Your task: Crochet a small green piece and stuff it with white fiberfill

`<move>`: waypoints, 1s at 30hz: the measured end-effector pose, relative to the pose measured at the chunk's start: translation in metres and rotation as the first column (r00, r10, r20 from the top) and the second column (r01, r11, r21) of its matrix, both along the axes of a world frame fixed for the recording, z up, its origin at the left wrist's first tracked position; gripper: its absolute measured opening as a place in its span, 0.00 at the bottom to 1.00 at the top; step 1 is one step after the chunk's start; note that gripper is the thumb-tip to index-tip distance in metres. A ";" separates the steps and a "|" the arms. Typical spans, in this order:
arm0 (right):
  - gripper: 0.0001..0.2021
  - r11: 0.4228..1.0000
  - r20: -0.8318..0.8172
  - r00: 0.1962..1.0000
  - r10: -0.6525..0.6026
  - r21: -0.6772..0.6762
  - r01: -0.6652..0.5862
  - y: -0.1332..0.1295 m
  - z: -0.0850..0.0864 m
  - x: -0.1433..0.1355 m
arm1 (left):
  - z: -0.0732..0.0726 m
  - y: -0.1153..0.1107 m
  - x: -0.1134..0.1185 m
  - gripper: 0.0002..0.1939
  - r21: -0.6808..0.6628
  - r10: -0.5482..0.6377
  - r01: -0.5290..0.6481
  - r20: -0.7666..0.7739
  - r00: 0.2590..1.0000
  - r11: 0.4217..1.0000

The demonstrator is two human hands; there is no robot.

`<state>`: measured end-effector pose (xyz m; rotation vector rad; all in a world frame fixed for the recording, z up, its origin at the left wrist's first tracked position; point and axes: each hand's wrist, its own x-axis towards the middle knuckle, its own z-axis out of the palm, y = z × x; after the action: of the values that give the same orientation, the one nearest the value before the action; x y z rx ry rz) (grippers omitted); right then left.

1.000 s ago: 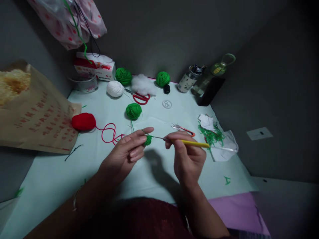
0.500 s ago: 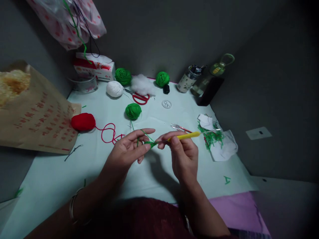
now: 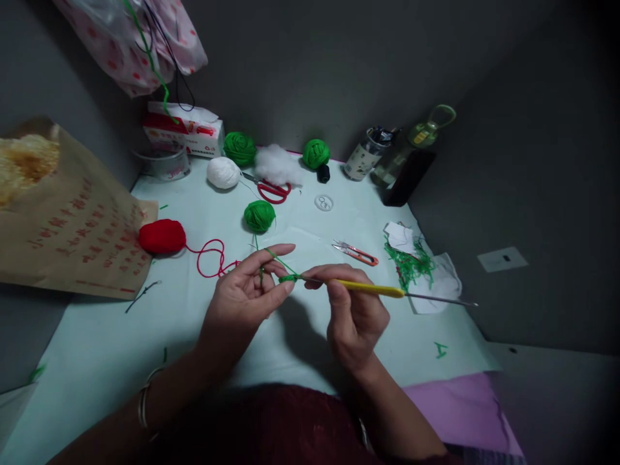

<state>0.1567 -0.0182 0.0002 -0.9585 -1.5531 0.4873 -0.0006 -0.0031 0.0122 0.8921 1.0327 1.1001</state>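
Observation:
Between the thumb and fingers of my left hand (image 3: 249, 284) is a small piece of green crochet work (image 3: 289, 278). Green yarn runs over the raised index finger and back to a green yarn ball (image 3: 259, 216) on the table. My right hand (image 3: 358, 316) grips a crochet hook (image 3: 372, 288) by its yellow handle. The hook's thin metal tip meets the crochet work at the left fingertips; its other metal end points right, over the white cloth. Whether the tip sits inside a stitch is too small to tell.
Orange thread snips (image 3: 356, 253) lie beyond my right hand, with green yarn scraps (image 3: 414, 265) beside them. Red-handled scissors (image 3: 274, 192), white stuffing (image 3: 277, 165) and a white yarn ball (image 3: 223, 173) lie farther back. A red yarn ball (image 3: 162, 237) rests against a paper bag (image 3: 92, 226) at left.
My right hand has turned the crochet hook so its rear end swings down and farther right. The thread snips now show fully. My left index finger has shifted slightly left.

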 end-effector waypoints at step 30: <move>0.11 0.994 -0.201 0.979 -0.016 -0.110 -0.006 0.009 0.001 0.003 | -0.007 0.014 -0.003 0.16 -0.242 -0.079 0.226 0.500 0.863 0.943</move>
<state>0.1595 -0.0091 0.0017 -0.9656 -1.3516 0.6527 -0.0036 0.0111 0.0050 0.4137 0.6645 0.9358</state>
